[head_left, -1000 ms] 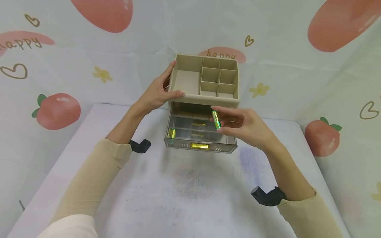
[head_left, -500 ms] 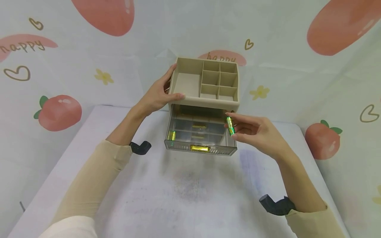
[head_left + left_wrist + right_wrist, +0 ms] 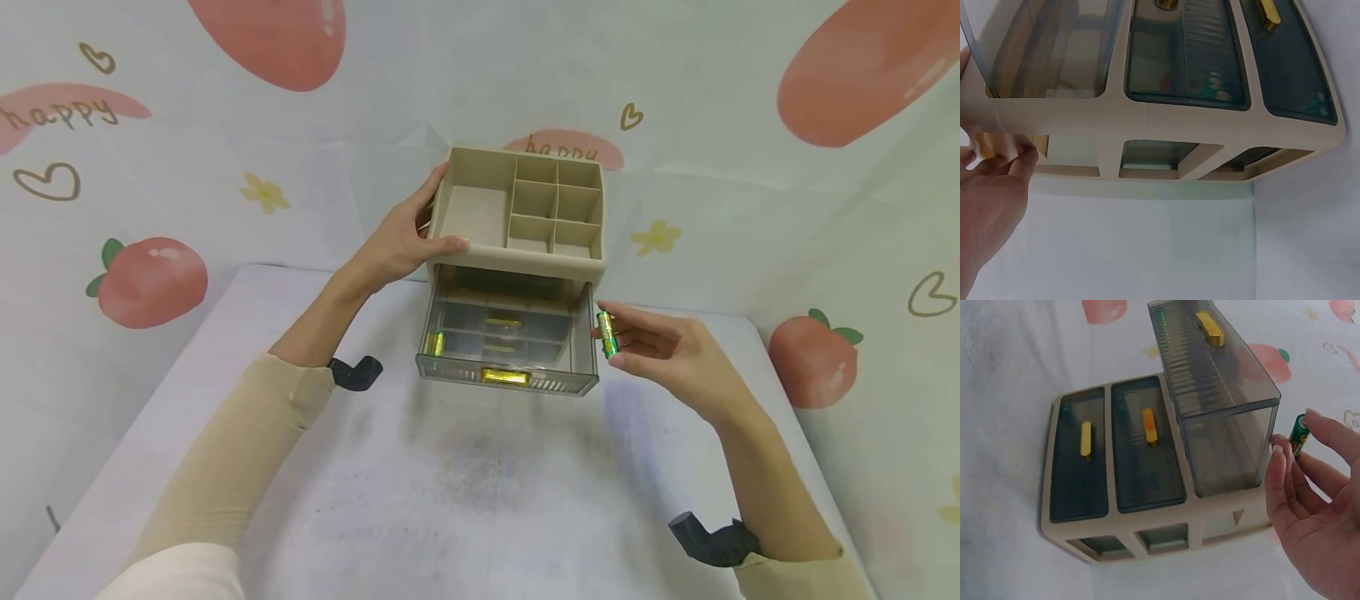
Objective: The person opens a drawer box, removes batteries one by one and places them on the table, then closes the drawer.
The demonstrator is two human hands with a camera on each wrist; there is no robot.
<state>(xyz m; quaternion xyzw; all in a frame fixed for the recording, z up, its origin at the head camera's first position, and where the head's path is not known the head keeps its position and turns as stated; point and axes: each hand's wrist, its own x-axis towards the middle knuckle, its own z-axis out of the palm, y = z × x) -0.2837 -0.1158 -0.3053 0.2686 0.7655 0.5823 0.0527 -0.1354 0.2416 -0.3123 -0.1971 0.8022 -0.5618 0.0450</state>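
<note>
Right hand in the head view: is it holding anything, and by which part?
Yes: the right hand pinches a green-and-gold battery by its two ends.

white table [image 3: 360,508], gray smudge [image 3: 476,471] mid-surface, bluish stain [image 3: 628,417] to the right; pale printed backdrop [image 3: 397,92] behind and on both sides, lightly creased; red fruit with green leaves printed left [image 3: 153,283] and right [image 3: 812,360], larger red shapes cut off by top edge, yellow flowers [image 3: 265,193], brown outline hearts [image 3: 47,181], "happy" lettering [image 3: 75,111] on pink patches
</note>
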